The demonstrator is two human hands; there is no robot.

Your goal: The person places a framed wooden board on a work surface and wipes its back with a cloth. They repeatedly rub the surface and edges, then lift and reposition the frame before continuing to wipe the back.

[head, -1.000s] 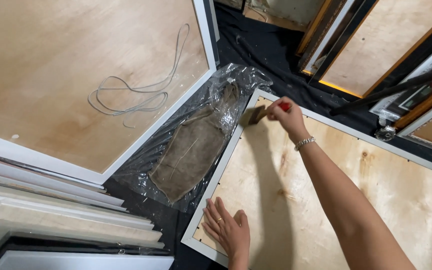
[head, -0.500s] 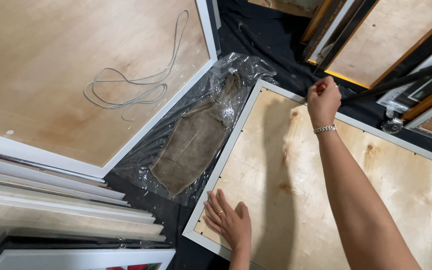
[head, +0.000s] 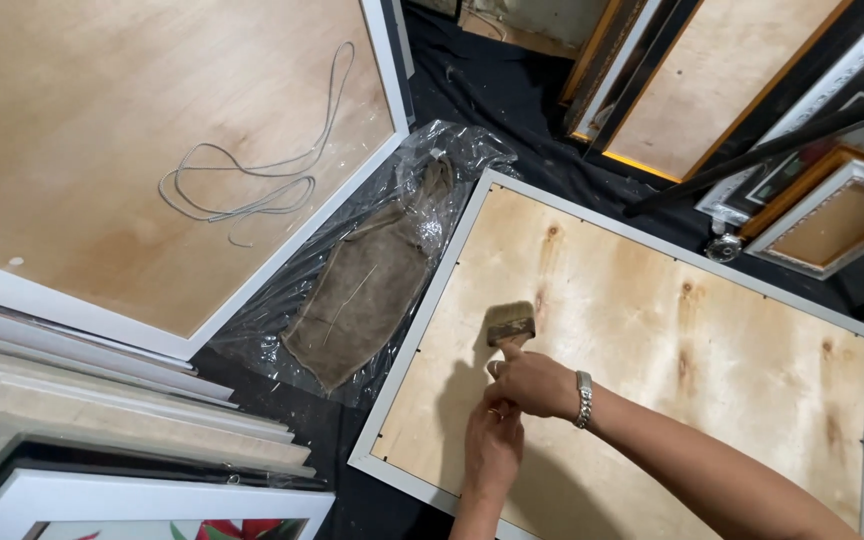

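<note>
Two hands meet low over the plywood backing board in front of me: my right hand has its fingers clamped on the handle of a wide paintbrush, whose pale bristles point to the far side and rest on the board near its left edge. My left hand sits just beneath the right one, touching it; I cannot tell whether its fingers are curled on anything. A metal bracelet circles the right wrist. The board lies in a white frame on the dark floor. Just left of the frame, a brown cloth lies on crumpled clear plastic. Farther left, a grey cord is looped on a larger plywood panel.
</note>
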